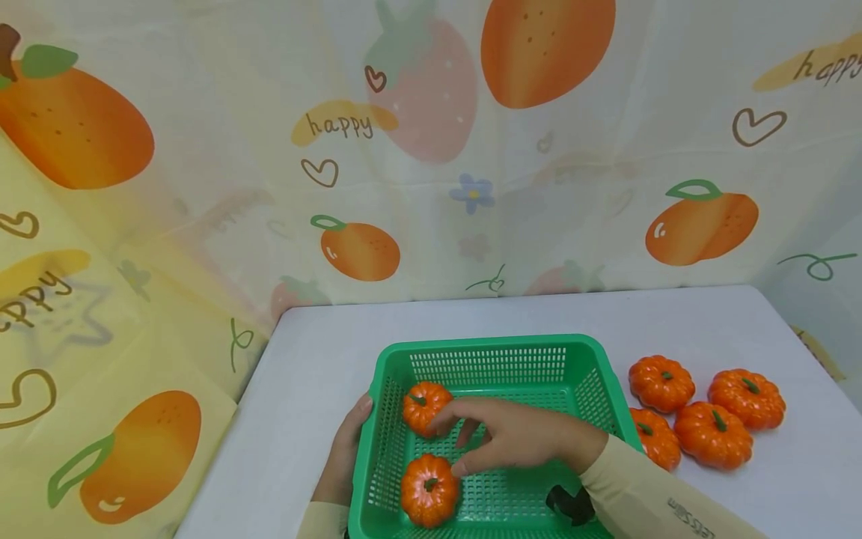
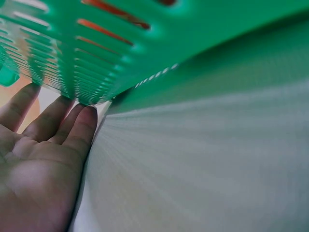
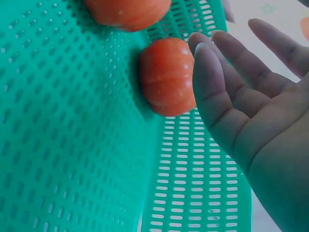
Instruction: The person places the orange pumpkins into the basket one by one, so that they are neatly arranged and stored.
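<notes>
A green plastic basket (image 1: 494, 343) stands on the table, with two small orange pumpkins in it along its left side: the far pumpkin (image 1: 420, 404) and the near pumpkin (image 1: 429, 494). My right hand (image 1: 515, 434) is over the basket beside both pumpkins, fingers loosely bent and holding nothing. In the right wrist view, a gap shows between the thumb and fingers of the right hand (image 3: 260, 106), with a pumpkin (image 3: 166, 77) just beyond. At the basket's left outer wall is my left hand (image 1: 345, 457). Its straight fingers (image 2: 50, 118) touch the slotted wall from outside.
Several more orange pumpkins (image 1: 714, 434) sit together on the white table (image 1: 303, 359), right of the basket. A black object (image 1: 571, 505) shows by my right wrist. Behind the table hangs a fruit-print cloth (image 1: 431, 187).
</notes>
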Demonstrator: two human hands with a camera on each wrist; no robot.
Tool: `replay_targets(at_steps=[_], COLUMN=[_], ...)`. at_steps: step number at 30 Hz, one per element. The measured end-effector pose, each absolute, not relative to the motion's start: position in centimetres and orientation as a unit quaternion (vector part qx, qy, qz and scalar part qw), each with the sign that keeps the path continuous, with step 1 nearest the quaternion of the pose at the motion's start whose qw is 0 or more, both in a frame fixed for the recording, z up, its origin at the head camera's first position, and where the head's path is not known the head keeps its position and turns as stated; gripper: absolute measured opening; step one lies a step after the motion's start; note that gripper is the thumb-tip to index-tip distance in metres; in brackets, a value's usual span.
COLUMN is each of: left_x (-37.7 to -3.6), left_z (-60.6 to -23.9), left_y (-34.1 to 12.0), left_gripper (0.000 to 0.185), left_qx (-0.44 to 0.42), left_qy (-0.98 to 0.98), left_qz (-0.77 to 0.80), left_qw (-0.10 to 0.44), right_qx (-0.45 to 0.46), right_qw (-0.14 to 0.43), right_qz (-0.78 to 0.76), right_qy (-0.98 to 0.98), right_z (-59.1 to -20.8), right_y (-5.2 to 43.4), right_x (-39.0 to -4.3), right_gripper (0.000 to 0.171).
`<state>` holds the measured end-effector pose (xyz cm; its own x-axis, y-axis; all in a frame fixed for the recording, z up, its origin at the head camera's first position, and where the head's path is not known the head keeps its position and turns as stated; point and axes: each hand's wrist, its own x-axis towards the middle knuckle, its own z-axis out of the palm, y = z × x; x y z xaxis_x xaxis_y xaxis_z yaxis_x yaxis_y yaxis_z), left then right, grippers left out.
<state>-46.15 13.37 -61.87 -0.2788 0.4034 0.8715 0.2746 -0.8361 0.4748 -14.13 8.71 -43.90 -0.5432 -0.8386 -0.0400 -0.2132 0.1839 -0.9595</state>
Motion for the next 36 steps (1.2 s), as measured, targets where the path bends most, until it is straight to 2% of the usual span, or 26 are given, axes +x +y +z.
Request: replay_targets(at_steps=[10, 14, 17, 21, 27, 30, 34, 36], left_x=[-46.3, -46.6, -46.7, -46.6, -46.8, -47.1, -47.1, -45.7], left_z=[-61.8, -62.0, -62.0, -62.2, -63.2, -63.8, -63.4, -62.0], left_y=[13.4, 13.2, 13.2, 13.3, 13.7, 13.7, 13.9, 13.2], left_gripper=[0.017, 0.022, 0.014, 0.014, 0.018, 0.016, 0.010, 0.013], left_qx=[0.610, 0.616, 0.626, 0.631, 0.615, 0.612, 0.631, 0.626], left_qy=[0.279, 0.305, 0.282, 0.246, 0.286, 0.299, 0.245, 0.256], left_qz=[0.740, 0.725, 0.725, 0.733, 0.735, 0.732, 0.735, 0.736], left_qw=[0.052, 0.037, 0.047, 0.061, 0.006, -0.003, 0.033, 0.028], right_qx=[-0.366, -0.370, -0.375, -0.380, -0.377, -0.379, -0.378, -0.375], right_qw=[0.259, 0.235, 0.216, 0.191, 0.166, 0.155, 0.135, 0.124], right_qz=[-0.534, -0.540, -0.545, -0.552, -0.568, -0.574, -0.587, -0.598], right_qy=[0.717, 0.718, 0.718, 0.717, 0.713, 0.709, 0.703, 0.698], right_z=[-43.3, -43.3, -43.3, -43.2, -42.7, -42.5, -42.3, -42.3], right_y=[9.7, 10.1, 10.4, 10.8, 11.3, 11.6, 12.0, 12.3], right_x=[-14.0, -14.0, -14.0, -13.9, -13.8, -13.7, -13.6, -13.5], right_gripper=[0.047, 0.045, 0.042, 0.039, 0.037, 0.037, 0.037, 0.037])
